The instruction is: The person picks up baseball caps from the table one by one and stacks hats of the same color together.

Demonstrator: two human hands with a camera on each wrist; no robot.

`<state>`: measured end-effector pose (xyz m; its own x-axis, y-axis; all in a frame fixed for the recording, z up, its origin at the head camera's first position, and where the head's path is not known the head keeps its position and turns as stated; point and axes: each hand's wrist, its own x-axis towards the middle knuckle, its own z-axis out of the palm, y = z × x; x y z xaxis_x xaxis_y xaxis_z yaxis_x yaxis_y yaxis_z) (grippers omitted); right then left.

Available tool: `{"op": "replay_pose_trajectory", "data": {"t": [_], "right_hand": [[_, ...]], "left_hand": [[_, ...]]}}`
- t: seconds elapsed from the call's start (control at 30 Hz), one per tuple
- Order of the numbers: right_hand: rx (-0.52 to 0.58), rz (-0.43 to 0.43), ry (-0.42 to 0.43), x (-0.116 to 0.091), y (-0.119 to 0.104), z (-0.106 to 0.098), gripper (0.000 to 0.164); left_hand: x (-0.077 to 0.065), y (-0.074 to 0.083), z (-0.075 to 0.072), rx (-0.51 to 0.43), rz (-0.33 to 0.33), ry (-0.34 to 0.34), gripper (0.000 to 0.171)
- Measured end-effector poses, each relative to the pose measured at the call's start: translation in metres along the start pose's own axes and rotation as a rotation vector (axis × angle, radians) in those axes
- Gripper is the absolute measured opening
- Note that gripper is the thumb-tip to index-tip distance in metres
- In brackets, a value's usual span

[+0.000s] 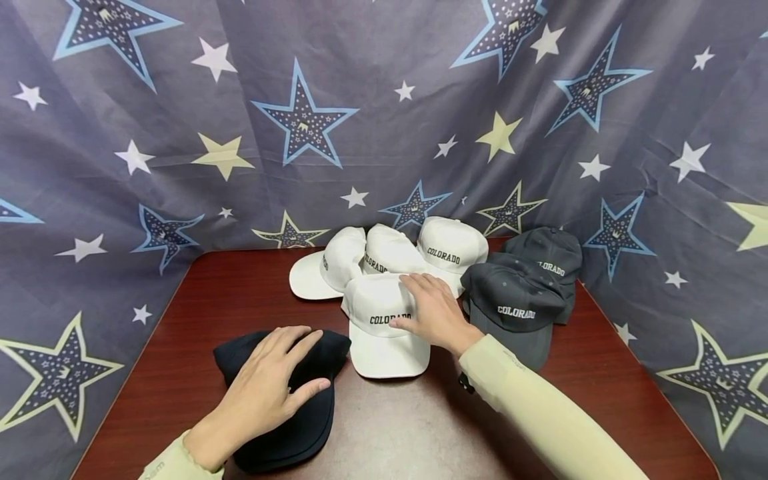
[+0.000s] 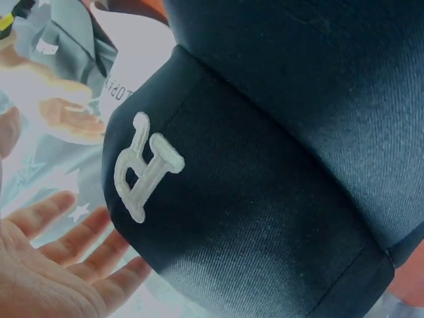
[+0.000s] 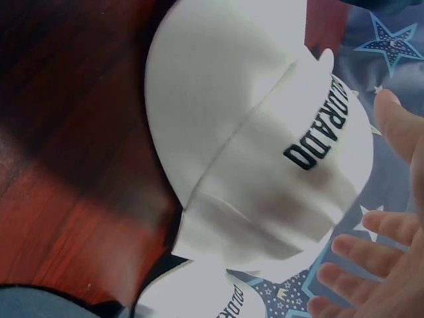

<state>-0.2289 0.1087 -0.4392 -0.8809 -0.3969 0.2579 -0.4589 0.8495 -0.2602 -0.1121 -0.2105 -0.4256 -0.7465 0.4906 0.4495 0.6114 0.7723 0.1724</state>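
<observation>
My left hand hovers over or rests on a navy baseball cap at the front left; contact is hard to judge. In the left wrist view the cap bears a white raised letter, and my spread fingers are beside its crown. My right hand is at the right side of a white baseball cap with COLORADO in dark letters. The right wrist view shows loosely spread fingers close to that white cap, not curled round it. Whether they touch it is unclear.
Behind the front white cap stand three more white caps, at left, centre and right. Two dark grey COLORADO caps overlap at the right. A star-patterned cloth hangs around the reddish-brown table.
</observation>
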Motion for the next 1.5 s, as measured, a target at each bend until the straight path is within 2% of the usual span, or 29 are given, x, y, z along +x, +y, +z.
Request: {"op": "replay_pose_trajectory", "data": {"t": [0.3, 0.67, 0.87, 1.03, 1.2, 1.5], "right_hand": [[-0.068, 0.010, 0.004, 0.008, -0.003, 0.017, 0.091], [-0.059, 0.007, 0.077, 0.008, -0.003, 0.024, 0.067], [0.025, -0.025, 0.145, 0.005, 0.001, 0.021, 0.052], [0.097, 0.008, 0.129, 0.001, 0.001, 0.014, 0.041], [0.133, 0.025, 0.114, -0.005, -0.001, 0.007, 0.038], [0.178, 0.013, 0.114, -0.021, -0.004, -0.009, 0.026]], "left_hand": [[0.001, 0.002, 0.003, 0.000, 0.011, 0.002, 0.074], [0.001, 0.003, 0.002, 0.004, 0.011, 0.008, 0.073], [0.001, 0.002, 0.002, 0.006, 0.015, 0.011, 0.073], [0.001, 0.002, 0.002, 0.002, 0.013, 0.011, 0.073], [0.001, 0.002, 0.001, 0.000, 0.012, 0.011, 0.073], [0.001, 0.001, 0.001, 0.002, 0.022, 0.032, 0.072]]}}
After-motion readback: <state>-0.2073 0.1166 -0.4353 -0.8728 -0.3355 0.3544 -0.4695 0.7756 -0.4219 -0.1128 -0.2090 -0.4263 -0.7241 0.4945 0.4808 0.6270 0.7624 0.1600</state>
